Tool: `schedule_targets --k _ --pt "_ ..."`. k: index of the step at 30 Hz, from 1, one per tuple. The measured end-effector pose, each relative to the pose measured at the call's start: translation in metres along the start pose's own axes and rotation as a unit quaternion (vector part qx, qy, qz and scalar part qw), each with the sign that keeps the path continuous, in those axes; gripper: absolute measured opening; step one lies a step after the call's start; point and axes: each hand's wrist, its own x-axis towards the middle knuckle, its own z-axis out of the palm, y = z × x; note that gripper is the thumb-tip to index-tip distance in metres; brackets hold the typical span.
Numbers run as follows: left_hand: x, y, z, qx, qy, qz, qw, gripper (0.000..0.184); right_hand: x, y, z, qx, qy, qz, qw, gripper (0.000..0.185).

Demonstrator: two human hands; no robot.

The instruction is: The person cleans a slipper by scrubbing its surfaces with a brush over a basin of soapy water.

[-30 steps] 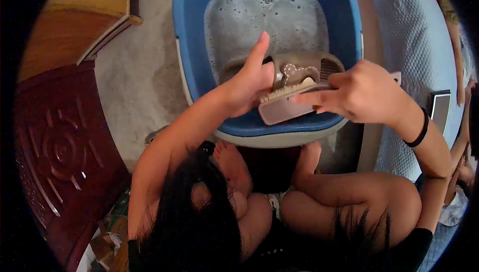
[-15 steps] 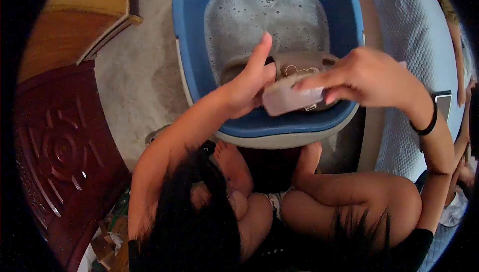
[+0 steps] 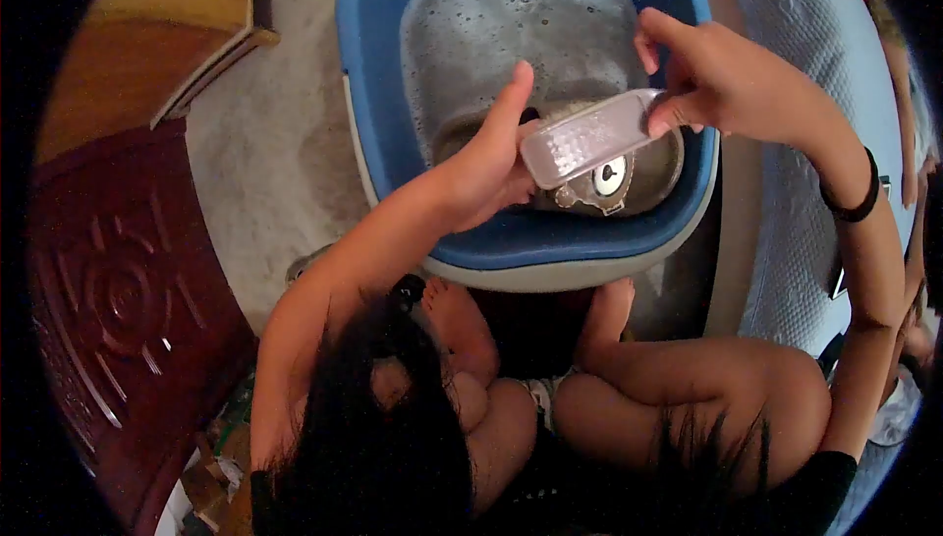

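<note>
A brown, slipper-like item [image 3: 663, 168] with a white bear-face decoration lies at the near side of a blue tub [image 3: 378, 133] of soapy water [image 3: 521, 35]. My left hand [image 3: 491, 163] is at its left part, thumb raised and the other fingers curled, partly hidden. Above the item, my right hand [image 3: 712, 84] pinches one end of a pale, translucent scrub brush [image 3: 594, 138] between thumb and fingers, its index finger lifted away. The brush's textured face shows, and its left end is close to my left fingers. It covers part of the brown item.
A bed with a light blue quilted cover [image 3: 796, 143] runs along the right, where another person's arm [image 3: 899, 113] shows. Carved dark red wooden furniture [image 3: 128, 290] and a lighter wooden piece [image 3: 167, 55] stand at left. My bare feet [image 3: 457, 315] are by the tub.
My right hand has lifted up and away, tilting the brush so its textured face shows. More of the bear decoration is uncovered. My left hand has hardly moved.
</note>
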Motion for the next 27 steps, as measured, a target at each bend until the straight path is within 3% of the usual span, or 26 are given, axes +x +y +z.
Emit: schedule_targets --k 1,5,6,7,11,12,16,20,25,27 --pt "0.0 0.0 0.0 -0.007 0.001 -0.002 1.0 0.097 0.001 0.008 0.006 -0.095 0.075 -0.094 0.988 0.037" --pt "0.0 -0.001 0.0 -0.017 -0.046 0.019 0.999 0.104 -0.002 -0.011 0.036 -0.218 0.022 -0.094 0.971 0.049" --pt "0.003 -0.003 -0.002 -0.014 -0.079 0.029 0.996 0.104 -0.004 -0.015 0.041 -0.249 0.007 -0.141 0.958 0.049" --pt "0.004 -0.004 -0.003 -0.011 -0.113 0.038 0.993 0.105 -0.005 -0.021 0.043 -0.273 0.016 -0.132 0.953 0.051" --pt "0.001 0.0 0.001 0.021 -0.085 0.024 0.996 0.106 -0.003 -0.016 0.023 -0.322 0.097 -0.087 0.938 0.055" --pt "0.0 0.001 0.002 0.028 -0.071 0.019 0.997 0.106 -0.001 -0.013 0.012 -0.348 0.098 -0.036 0.932 0.059" --pt "-0.002 0.001 0.008 -0.009 -0.039 0.014 0.999 0.096 0.004 0.003 0.009 -0.355 0.104 -0.058 0.927 0.064" --pt "0.001 -0.002 0.002 0.038 -0.074 0.019 0.996 0.099 0.003 -0.023 0.037 -0.361 0.086 -0.11 0.922 0.063" --pt "0.005 -0.001 -0.002 0.056 -0.098 0.03 0.993 0.107 0.008 -0.01 0.015 -0.375 0.129 -0.093 0.913 0.066" --pt "0.005 0.0 0.001 0.04 -0.094 0.033 0.994 0.107 0.013 0.005 -0.007 -0.336 0.126 -0.038 0.933 0.07"
